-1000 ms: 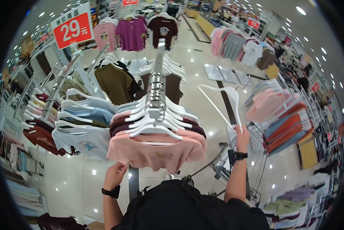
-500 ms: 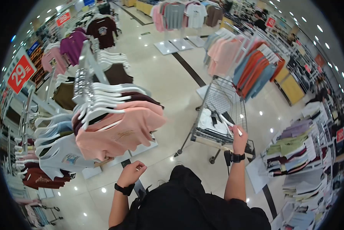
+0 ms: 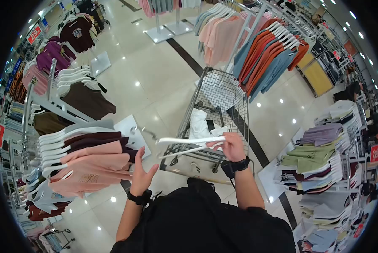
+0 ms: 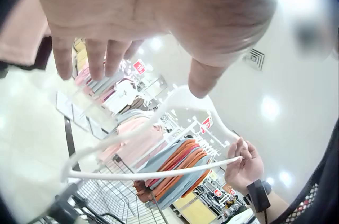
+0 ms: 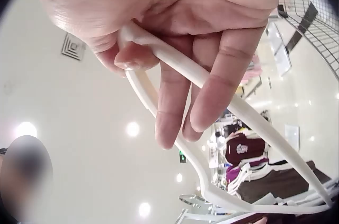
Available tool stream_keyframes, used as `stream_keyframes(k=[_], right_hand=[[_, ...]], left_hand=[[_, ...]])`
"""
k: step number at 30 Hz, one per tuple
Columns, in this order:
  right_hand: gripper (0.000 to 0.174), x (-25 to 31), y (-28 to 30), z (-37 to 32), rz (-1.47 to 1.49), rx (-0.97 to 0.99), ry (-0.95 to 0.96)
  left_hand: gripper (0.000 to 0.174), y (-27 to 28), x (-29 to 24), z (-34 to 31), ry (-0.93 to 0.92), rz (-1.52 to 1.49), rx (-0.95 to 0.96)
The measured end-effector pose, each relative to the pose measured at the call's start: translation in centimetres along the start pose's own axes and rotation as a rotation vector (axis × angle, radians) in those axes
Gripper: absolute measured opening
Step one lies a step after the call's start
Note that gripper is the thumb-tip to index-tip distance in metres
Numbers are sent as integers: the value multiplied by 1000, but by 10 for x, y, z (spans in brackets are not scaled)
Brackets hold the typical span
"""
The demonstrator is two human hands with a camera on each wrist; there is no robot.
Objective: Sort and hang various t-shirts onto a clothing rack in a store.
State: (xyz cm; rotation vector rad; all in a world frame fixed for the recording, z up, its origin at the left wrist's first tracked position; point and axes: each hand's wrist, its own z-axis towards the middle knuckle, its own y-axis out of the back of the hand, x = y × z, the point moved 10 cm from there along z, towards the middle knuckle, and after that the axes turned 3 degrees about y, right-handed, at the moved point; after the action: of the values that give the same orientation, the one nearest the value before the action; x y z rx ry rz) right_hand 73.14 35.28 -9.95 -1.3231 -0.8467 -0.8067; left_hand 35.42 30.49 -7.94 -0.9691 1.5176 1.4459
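Observation:
My right hand (image 3: 231, 147) grips a white clothes hanger (image 3: 189, 139) by one end, with its hook pointing left. No garment hangs on it. In the right wrist view, the thumb and fingers close round the corner of the hanger. My left hand (image 3: 143, 172) is held up with fingers extended and thumb spread, close to the hanger's far end and holding nothing. Just left of that hand hang pink T-shirts (image 3: 96, 173) on a rack. A wire shopping cart (image 3: 196, 90) stands beyond the hanger, with a white garment (image 3: 198, 122) inside.
Dark maroon shirts (image 3: 98, 140) hang behind the pink ones on the metal rack (image 3: 62, 110). Orange and blue garments (image 3: 265, 63) hang beyond the cart. On the right stands another rack with green shirts (image 3: 307, 156). A tiled floor (image 3: 146, 92) lies between the racks.
The view has turned rightward toward the cart. My left hand has left the pink shirt's edge and opened. The hanger has swung from the right, past the cart, to in front of me.

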Motion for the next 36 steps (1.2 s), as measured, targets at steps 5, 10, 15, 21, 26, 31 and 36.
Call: stream_keyframes(k=[5,10,15,21,26,31,36], right_hand=[[43,-19,48,49,287,163,-166],[53,-148,194,114,-109,-114,-534],[36,-307,399,111,-583,-435,-775],[37,-417,467,78,-1120,-161,-937],[55,-468,431,46,-1160,142,-1227],[69,-557,468,0,-1264,226,-1274],[50,-497,471,53,-1510,69,-920]], left_hand=[[46,-91,23,46,196,211,178],[34,-117,50,62,490,191,189],[34,-110,81,48,698,179,29],[26,-119,66,42,842,244,-24],[24,-134,70,15,975,113,-72],[22,-132,83,-7,945,166,18],[22,-142,86,-7,1000,51,-5]])
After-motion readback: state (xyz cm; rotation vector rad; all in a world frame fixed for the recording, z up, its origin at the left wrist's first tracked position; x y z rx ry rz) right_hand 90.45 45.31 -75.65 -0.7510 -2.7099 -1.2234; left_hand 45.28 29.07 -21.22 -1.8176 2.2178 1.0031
